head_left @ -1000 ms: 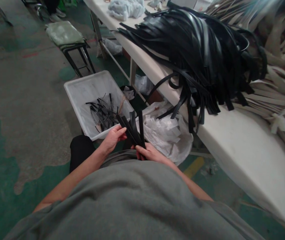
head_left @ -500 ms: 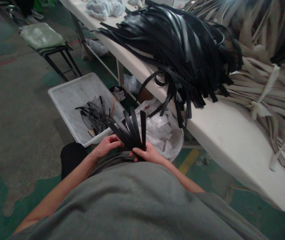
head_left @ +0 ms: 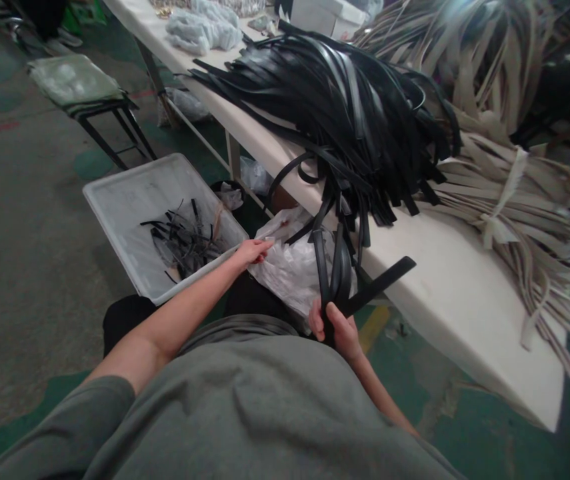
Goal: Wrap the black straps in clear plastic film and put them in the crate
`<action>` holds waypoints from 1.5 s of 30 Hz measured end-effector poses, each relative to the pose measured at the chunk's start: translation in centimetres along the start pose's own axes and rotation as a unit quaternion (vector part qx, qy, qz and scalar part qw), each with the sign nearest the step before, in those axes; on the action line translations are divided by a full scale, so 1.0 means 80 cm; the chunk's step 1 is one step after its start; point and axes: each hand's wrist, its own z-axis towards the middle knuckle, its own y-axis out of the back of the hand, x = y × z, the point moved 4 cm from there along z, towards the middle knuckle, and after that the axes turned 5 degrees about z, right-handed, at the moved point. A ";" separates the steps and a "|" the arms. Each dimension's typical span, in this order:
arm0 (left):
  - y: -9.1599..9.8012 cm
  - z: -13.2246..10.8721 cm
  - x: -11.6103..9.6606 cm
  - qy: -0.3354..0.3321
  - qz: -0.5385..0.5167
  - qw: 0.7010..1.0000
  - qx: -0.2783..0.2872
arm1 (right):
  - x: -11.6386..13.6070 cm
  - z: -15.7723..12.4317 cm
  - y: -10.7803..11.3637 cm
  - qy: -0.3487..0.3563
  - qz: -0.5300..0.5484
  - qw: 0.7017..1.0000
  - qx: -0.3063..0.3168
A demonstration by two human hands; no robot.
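Note:
My right hand (head_left: 339, 325) is closed around a bunch of black strips (head_left: 339, 267), which look like leather or belt straps. Most of them stand up from the fist, and one juts out to the right toward the table edge. My left hand (head_left: 255, 252) reaches over the near side of a white plastic bag (head_left: 289, 260), fingers pinched together; a small pale bit shows at the fingertips, too small to name. Left of that hand is a white plastic bin (head_left: 115, 213) with thin black scraps (head_left: 182, 237) inside.
A long white table (head_left: 445, 280) runs diagonally on the right. On it lie a large pile of black strips (head_left: 335, 100) and tied beige strips (head_left: 509, 193). A stool (head_left: 77, 80) with a pale cushion stands at the upper left. A crumpled plastic bundle (head_left: 205, 27) is farther along the table.
My right hand has moved right with the black strips. My left hand has left the strips and stretched forward to the plastic bag. The view has shifted slightly.

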 end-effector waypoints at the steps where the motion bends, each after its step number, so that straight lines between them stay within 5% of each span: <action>1: -0.002 0.000 0.001 0.000 -0.026 1.000 -0.003 | 0.002 0.001 -0.002 0.012 -0.003 1.000 0.001; 4: 0.009 -0.012 0.000 -0.020 -0.112 0.993 -0.027 | 0.007 0.005 -0.012 0.032 -0.004 0.999 0.005; 9: 0.066 -0.066 -0.009 -0.086 -0.233 0.967 -0.065 | 0.010 0.024 -0.033 0.002 0.003 1.000 0.007; 15: 0.147 -0.153 -0.002 -0.158 -0.208 0.958 -0.122 | 0.028 0.055 -0.077 -0.017 -0.014 0.999 0.039; 19: 0.188 -0.202 0.007 -0.216 -0.189 0.939 -0.190 | 0.035 0.079 -0.124 -0.113 -0.001 0.987 0.111; 23: 0.207 -0.241 0.014 -0.246 -0.183 0.916 -0.257 | 0.025 0.098 -0.180 -0.209 0.021 0.954 0.216; 26: 0.207 -0.261 0.020 -0.268 -0.183 0.910 -0.257 | 0.011 0.107 -0.211 -0.245 0.029 0.939 0.241; 33: 0.205 -0.271 0.026 -0.226 -0.225 0.925 -0.206 | 0.009 0.114 -0.230 -0.146 -0.012 0.963 0.228; 40: 0.199 -0.246 -0.020 -0.191 -0.333 0.916 -0.120 | -0.044 0.144 -0.244 -0.243 0.095 0.937 0.231; 45: 0.215 -0.223 -0.031 -0.137 -0.381 0.905 -0.127 | -0.052 0.144 -0.241 -0.244 0.149 0.911 0.296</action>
